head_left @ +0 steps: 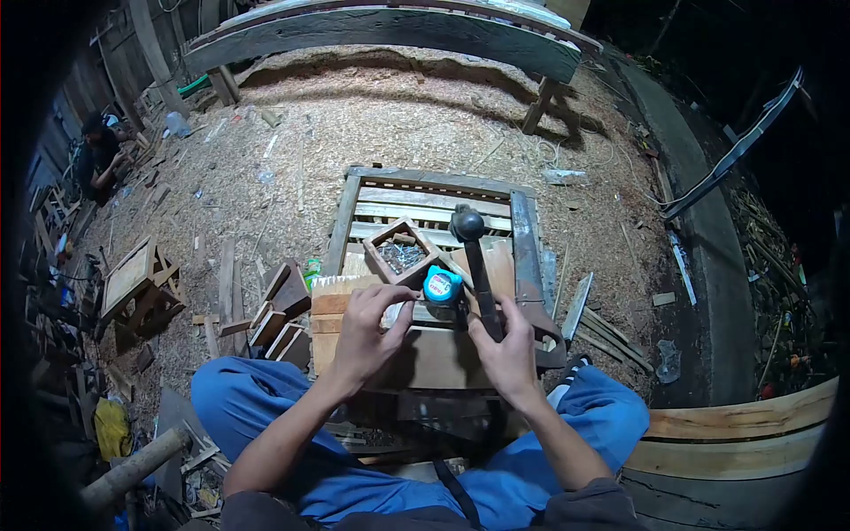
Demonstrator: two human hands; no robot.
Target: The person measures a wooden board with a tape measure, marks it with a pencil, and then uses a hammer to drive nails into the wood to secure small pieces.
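Note:
My right hand (507,354) is closed around the dark handle of a hammer (476,265), which stands up with its rounded head at the top. My left hand (367,332) has thumb and fingers drawn together in a pinch; whatever sits at the fingertips is too small to name. Between the two hands lies a turquoise tape measure (441,285). Just beyond it, a square wooden box (400,251) holds many small metal nails. A wooden board (447,350) lies below both hands, on the low work surface in front of my knees.
A slatted wooden frame (522,226) lies behind the box. Wood offcuts (285,305) and a small wooden stool-like piece (133,283) stand at the left. Shavings cover the ground. A long bench (381,40) spans the back; another person (102,155) sits far left. Planks (744,434) lie right.

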